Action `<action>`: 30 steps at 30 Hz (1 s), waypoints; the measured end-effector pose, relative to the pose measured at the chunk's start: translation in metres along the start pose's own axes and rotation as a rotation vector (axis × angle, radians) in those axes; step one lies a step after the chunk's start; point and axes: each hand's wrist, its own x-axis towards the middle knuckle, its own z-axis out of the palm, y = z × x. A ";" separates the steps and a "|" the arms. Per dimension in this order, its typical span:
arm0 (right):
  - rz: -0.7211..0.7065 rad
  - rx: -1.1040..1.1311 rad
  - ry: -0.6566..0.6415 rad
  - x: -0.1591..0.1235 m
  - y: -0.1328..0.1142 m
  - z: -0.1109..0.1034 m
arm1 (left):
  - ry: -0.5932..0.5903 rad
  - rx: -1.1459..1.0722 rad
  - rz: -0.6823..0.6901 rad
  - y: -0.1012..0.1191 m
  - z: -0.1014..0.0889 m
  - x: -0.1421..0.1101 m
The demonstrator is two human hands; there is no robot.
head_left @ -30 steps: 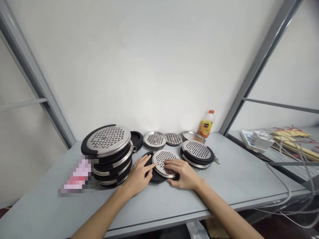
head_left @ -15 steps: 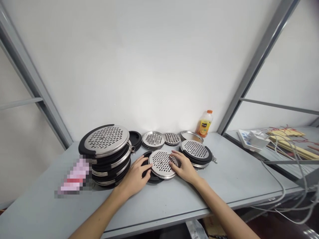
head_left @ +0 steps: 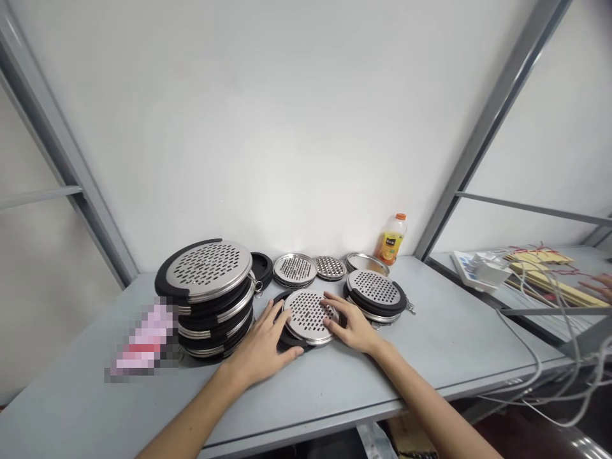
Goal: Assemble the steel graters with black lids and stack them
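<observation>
A round metal grater disc (head_left: 310, 317) with slotted holes lies on a black ring (head_left: 292, 343) in front of me. My left hand (head_left: 262, 341) is open at the ring's left side, fingers spread along the edge and thumb stretched out in front. On the disc's right part rest the fingertips of my right hand (head_left: 352, 324), spread apart and not wrapped round it. Left of my left hand stands a tall stack of black-rimmed graters (head_left: 210, 271). A smaller black-rimmed grater stack (head_left: 375, 290) sits just beyond my right hand.
Along the wall lie a black ring (head_left: 261, 264), two stacks of grater discs (head_left: 294, 269) (head_left: 331, 267) and shiny metal rings (head_left: 367, 262). An orange juice bottle (head_left: 393, 241) stands behind. At right are a power strip (head_left: 471, 271), cables, yellow strips (head_left: 549, 277) and another person's hand (head_left: 601, 287).
My left thumb has moved off the disc and stretched outward. The disc now sits slightly further left, over the black ring. Another person's hand has come into view at the far right.
</observation>
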 end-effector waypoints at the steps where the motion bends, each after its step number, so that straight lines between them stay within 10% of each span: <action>1: 0.001 0.003 -0.004 0.000 0.000 0.000 | 0.005 -0.001 -0.001 -0.001 0.001 0.000; 30: 0.039 0.074 -0.171 -0.001 0.010 -0.004 | 0.049 -0.141 -0.164 -0.002 0.015 0.000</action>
